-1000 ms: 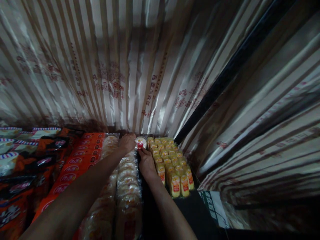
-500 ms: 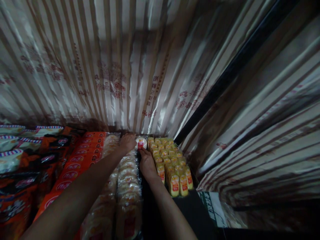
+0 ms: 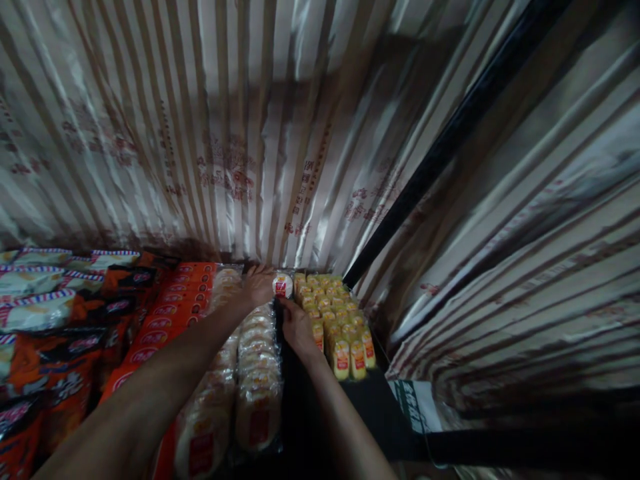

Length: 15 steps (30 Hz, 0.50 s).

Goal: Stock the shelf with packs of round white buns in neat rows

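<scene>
At the back of the dark table, a round white packaged item with a red label stands between my hands. My left hand is at its left side, fingers apart, over the far end of a row of round wrapped cakes. Just below the item is my right hand, its fingers bent together near the item's lower edge; whether they grip anything is too dark to tell. To the right stand rows of small yellow wrapped cakes.
Orange-red packets and black-and-orange bags lie at the left, with white bags beyond. A striped plastic curtain hangs behind the table. A dark pole slants down at the right, near a green-and-white sign.
The view has shifted, so the goods at the left appear farther right. My left hand's fingers look more spread. My right hand has drawn slightly down from the round item.
</scene>
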### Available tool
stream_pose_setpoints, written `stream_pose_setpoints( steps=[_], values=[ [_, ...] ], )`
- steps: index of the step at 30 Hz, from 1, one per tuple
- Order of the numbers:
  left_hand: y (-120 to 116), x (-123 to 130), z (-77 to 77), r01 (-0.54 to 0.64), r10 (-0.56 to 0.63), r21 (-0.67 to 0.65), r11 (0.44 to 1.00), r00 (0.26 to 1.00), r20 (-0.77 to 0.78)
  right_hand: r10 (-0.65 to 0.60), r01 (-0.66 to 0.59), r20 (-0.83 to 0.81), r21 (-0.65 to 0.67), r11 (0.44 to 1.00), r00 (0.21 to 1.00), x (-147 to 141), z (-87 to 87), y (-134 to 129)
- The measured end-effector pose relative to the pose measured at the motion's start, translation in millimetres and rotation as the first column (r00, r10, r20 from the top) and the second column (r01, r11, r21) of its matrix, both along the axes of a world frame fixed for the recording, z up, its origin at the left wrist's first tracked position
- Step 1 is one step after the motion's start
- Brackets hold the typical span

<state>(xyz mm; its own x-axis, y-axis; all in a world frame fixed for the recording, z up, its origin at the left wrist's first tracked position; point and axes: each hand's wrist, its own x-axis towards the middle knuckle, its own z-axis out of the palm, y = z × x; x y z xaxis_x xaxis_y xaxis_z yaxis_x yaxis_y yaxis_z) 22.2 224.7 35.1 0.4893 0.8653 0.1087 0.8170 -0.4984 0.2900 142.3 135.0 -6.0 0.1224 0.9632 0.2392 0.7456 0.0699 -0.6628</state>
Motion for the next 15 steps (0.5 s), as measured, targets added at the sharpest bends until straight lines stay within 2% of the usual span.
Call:
stream_pose_setpoints(
  steps=[3,6,8,10,13,15],
  values=[
    [-7,-4,1.2,-0.012,0.012,0.039,0.999,1.0,0.006,-0.026,0.025,-0.067,-0.021,0.999,0.997,2,0.0,-4],
    [-12,-12,4.8,0.061,-0.063,0.063,0.996,0.998,0.03,0.017,-0.026,-0.142,-0.057,0.998,0.99,2,2.5,-9],
    [-15,-19,8.2,0.114,-0.116,0.064,0.991,0.993,0.028,0.025,-0.038,-0.157,-0.078,0.996,0.987,0,5.0,-11],
    [-21,-27,12.3,0.098,-0.099,0.077,0.992,0.995,0.012,0.006,-0.017,-0.13,-0.083,0.996,0.991,-3,6.9,-13],
    [-40,-38,19.3,0.076,-0.076,0.114,0.991,0.997,-0.001,-0.014,0.01,-0.072,-0.049,0.999,0.997,-7,6.6,-15],
    [-59,-42,24.0,0.116,-0.12,0.142,0.983,0.992,0.025,-0.008,0.004,-0.084,-0.044,0.999,0.996,-6,4.7,-14]
  ],
)
